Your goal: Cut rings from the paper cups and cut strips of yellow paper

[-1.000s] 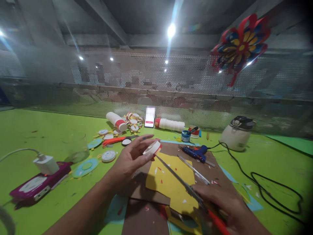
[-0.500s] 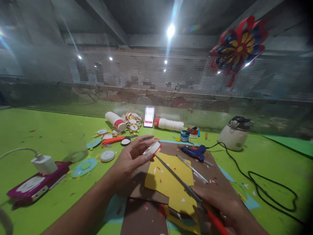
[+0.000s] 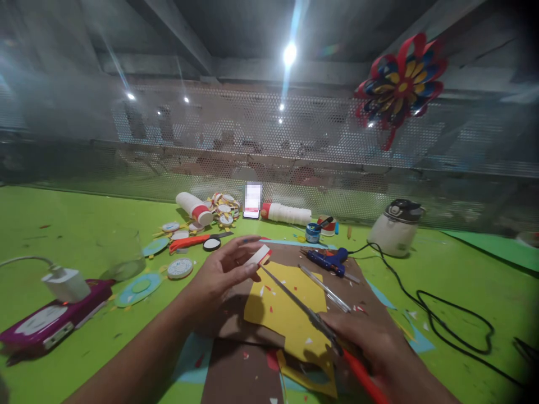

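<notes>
My left hand (image 3: 231, 266) pinches a small white and red paper-cup base (image 3: 257, 256) between thumb and fingers. In my right hand (image 3: 366, 339) is a pair of scissors (image 3: 301, 303) with orange-red handles, its long blades pointing up and left. The blade tips meet the lower right edge of the cup base; whether they touch it I cannot tell. Beneath both hands lie a yellow sheet (image 3: 278, 306) strewn with red and white scraps and a brown board (image 3: 236, 370). A clear stick (image 3: 326, 289) and a blue glue gun (image 3: 328, 260) rest on the board's right side.
Left are a purple power strip (image 3: 54, 320) with a charger, a clear glass (image 3: 122, 252), blue paper rings (image 3: 138, 289) and an orange-handled cutter (image 3: 189, 242). Behind stand stacked paper cups (image 3: 288, 214), a phone (image 3: 252, 200) and a small blue jar (image 3: 313, 233). A kettle-like jug (image 3: 396, 227) and black cord lie right.
The cup base has turned in my left hand, so its side now shows more than its open face. The scissors stay against its edge. The whole view has shifted slightly.
</notes>
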`<move>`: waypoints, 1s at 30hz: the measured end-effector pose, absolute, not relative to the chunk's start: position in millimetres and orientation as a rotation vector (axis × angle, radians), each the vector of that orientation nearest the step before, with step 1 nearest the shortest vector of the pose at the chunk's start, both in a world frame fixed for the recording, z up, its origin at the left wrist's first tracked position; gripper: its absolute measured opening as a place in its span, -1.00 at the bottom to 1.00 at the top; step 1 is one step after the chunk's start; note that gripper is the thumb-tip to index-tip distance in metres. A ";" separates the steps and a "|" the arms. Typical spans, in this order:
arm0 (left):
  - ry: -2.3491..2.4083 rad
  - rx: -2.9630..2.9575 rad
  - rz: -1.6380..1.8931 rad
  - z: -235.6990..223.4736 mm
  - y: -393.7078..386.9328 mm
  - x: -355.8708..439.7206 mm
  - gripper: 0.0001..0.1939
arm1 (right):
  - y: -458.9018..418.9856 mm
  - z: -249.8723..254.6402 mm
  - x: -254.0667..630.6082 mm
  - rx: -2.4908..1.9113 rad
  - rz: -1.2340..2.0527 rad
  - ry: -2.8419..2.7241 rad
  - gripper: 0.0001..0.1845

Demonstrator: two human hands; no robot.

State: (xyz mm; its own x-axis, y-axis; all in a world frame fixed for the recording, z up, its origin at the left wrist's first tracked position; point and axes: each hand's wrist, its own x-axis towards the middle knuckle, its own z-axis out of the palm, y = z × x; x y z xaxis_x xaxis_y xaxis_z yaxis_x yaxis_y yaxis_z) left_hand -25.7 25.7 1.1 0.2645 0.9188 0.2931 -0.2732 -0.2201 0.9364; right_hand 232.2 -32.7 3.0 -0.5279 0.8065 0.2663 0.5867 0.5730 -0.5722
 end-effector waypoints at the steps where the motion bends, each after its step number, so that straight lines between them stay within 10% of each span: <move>1: 0.658 1.320 1.282 1.0 27.0 -26.7 -0.61 | -32.2 2.7 231.7 -1.092 0.617 -2.285 -0.69; 30: 0.436 1.479 1.204 -2.9 32.6 -37.1 -0.44 | -27.6 -5.3 248.2 -1.064 0.887 -2.169 -0.73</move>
